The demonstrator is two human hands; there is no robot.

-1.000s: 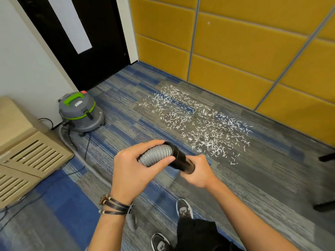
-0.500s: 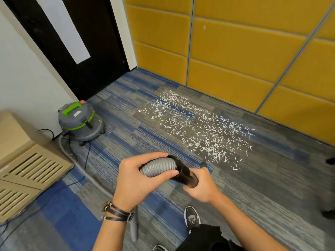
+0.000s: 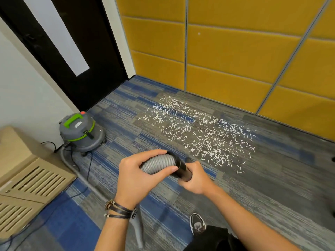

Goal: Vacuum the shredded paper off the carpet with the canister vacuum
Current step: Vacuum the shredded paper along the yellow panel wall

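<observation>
A grey ribbed vacuum hose (image 3: 157, 164) ends in a black tube (image 3: 182, 168), held in front of me above the carpet. My left hand (image 3: 135, 180) is wrapped around the ribbed part. My right hand (image 3: 196, 177) grips the black tube from below. White shredded paper (image 3: 203, 135) lies scattered over the blue-grey carpet just beyond my hands, toward the yellow wall. The grey and green canister vacuum (image 3: 80, 132) stands at the left near the door; its hose trails along the floor to me. The tube's open end is hidden by my right hand.
A beige slatted cabinet (image 3: 27, 180) fills the lower left. Black cables (image 3: 79, 160) lie beside the canister. A black door (image 3: 72, 44) is at the back left, yellow padded panels (image 3: 235, 57) along the far wall. My shoe (image 3: 197, 225) shows at the bottom.
The view has shifted forward and slightly up toward the paper. My hands keep the same hold on the hose and tube, and my foot has stepped forward.
</observation>
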